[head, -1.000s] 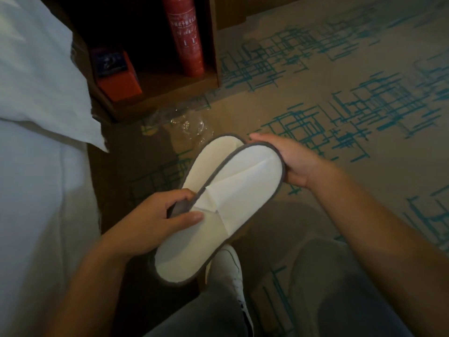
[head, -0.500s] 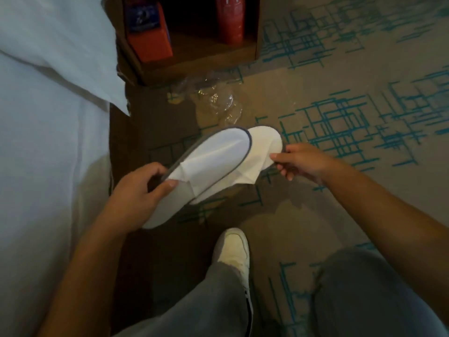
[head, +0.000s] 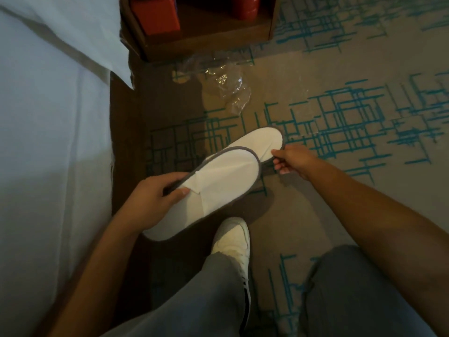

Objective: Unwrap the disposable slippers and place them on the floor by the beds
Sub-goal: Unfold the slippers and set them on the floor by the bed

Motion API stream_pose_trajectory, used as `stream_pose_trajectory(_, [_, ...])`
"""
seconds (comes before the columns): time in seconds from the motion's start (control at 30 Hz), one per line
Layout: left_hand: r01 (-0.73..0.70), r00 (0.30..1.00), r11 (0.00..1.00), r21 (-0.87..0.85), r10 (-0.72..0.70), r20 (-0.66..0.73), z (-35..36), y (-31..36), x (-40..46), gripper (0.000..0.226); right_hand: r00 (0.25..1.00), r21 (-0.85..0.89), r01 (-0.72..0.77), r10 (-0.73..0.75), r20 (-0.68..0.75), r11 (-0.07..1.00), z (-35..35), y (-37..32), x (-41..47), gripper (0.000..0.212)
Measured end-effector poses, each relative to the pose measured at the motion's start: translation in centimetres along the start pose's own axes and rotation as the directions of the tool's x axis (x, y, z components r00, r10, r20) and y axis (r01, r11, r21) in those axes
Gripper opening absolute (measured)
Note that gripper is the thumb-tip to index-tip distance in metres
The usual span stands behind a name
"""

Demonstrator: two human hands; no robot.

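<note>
Two flat white disposable slippers with grey trim are held above the carpet. My left hand grips the near slipper at its side edge, thumb on top. My right hand pinches the toe end of the far slipper, which slides out from under the near one toward the upper right. The slippers still overlap in the middle. A crumpled clear plastic wrapper lies on the carpet beyond them.
A bed with white sheets fills the left side. A wooden nightstand shelf with an orange box and a red cylinder stands at the top. My white shoe and grey trouser legs are below. Beige carpet with teal lines spreads right.
The slippers were stacked together; my right hand has shifted to the toe of the lower one and pulled it out to the right, fanning the pair apart.
</note>
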State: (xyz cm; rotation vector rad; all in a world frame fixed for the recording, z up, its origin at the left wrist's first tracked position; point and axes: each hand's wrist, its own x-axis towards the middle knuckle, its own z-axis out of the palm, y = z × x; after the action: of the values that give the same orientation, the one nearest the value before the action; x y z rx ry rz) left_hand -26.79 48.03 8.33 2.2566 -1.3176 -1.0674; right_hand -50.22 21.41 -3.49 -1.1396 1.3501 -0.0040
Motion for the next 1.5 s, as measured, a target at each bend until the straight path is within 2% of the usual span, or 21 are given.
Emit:
stream_pose_trajectory(0.07, [0.005,0.999,0.997,-0.079,-0.002,0.035,0.8,-0.6,-0.1,0.036,0.997,0.016,0.022,-0.021,-0.076,1.000,0.9,0.0,0.9,0.026])
stream_pose_trajectory(0.2, [0.059,0.994,0.987,-0.151,-0.045,0.100,1.8,-0.7,-0.1,0.035,0.993,-0.036,-0.024,0.020,-0.117,0.999,2.1,1.2,1.8,0.018])
stream_pose_trajectory(0.27, [0.072,0.995,0.981,-0.180,-0.058,0.084,1.9,-0.8,0.2,0.034,0.981,-0.214,-0.005,-0.037,-0.191,0.977,2.9,1.9,1.8,0.023])
stream_pose_trajectory(0.33, [0.090,0.994,0.971,-0.222,-0.073,0.082,1.9,-0.9,0.3,0.032,0.962,-0.496,0.014,-0.147,-0.229,0.868,3.5,2.2,1.5,0.035])
stream_pose_trajectory(0.37, [0.090,0.994,0.968,-0.233,-0.071,0.088,2.0,-1.0,0.4,0.031,0.962,-0.582,0.012,-0.169,-0.216,0.813,3.9,2.1,1.3,0.036])
stream_pose_trajectory(0.43, [0.075,0.994,0.968,-0.239,-0.053,0.096,2.2,-1.1,0.4,0.031,0.970,-0.634,0.002,-0.156,-0.187,0.773,4.8,1.9,1.2,0.030])
stream_pose_trajectory(0.53, [0.056,0.995,0.972,-0.230,-0.034,0.096,2.4,-1.2,0.5,0.032,0.969,-0.658,-0.064,-0.112,-0.221,0.750,5.4,2.0,1.8,0.034])
stream_pose_trajectory(0.67, [0.050,0.993,0.981,-0.186,-0.029,0.111,2.9,-1.8,0.7,0.033,0.971,-0.640,-0.041,-0.121,-0.207,0.767,5.2,2.8,2.9,0.037])
stream_pose_trajectory(0.83, [0.071,0.994,0.992,-0.106,-0.062,0.088,4.2,-3.0,2.8,0.044,0.967,-0.697,-0.072,-0.122,-0.224,0.713,4.4,3.3,3.9,0.055])
stream_pose_trajectory(0.93, [0.105,0.991,0.993,-0.053,-0.100,0.089,5.5,-3.3,4.2,0.044,0.980,-0.684,-0.055,-0.092,-0.177,0.728,3.8,3.1,4.2,0.050])
stream_pose_trajectory(1.03, [0.117,0.990,0.993,-0.009,-0.116,0.084,7.6,-3.0,5.1,0.046,0.978,-0.710,-0.025,-0.131,-0.164,0.704,3.1,2.1,3.5,0.048])
stream_pose_trajectory(1.17, [0.100,0.988,0.994,0.038,-0.104,0.118,9.8,-3.7,7.6,0.043,0.966,-0.601,0.011,-0.165,-0.201,0.799,2.7,1.3,4.4,0.060])
stream_pose_trajectory(1.27, [0.082,0.990,0.994,0.076,-0.090,0.112,10.7,-4.1,10.1,0.043,0.969,-0.548,0.005,-0.139,-0.204,0.837,2.2,1.8,5.6,0.050])
stream_pose_trajectory(1.37, [0.081,0.993,0.995,0.065,-0.086,0.082,11.7,-3.9,12.0,0.043,0.967,-0.478,0.005,-0.126,-0.221,0.878,1.9,2.3,6.3,0.030])
stream_pose_trajectory(1.5, [0.071,0.989,0.988,0.138,-0.088,0.116,12.9,-4.2,12.7,0.043,0.967,-0.443,0.006,-0.119,-0.227,0.896,2.3,1.8,6.5,0.041])
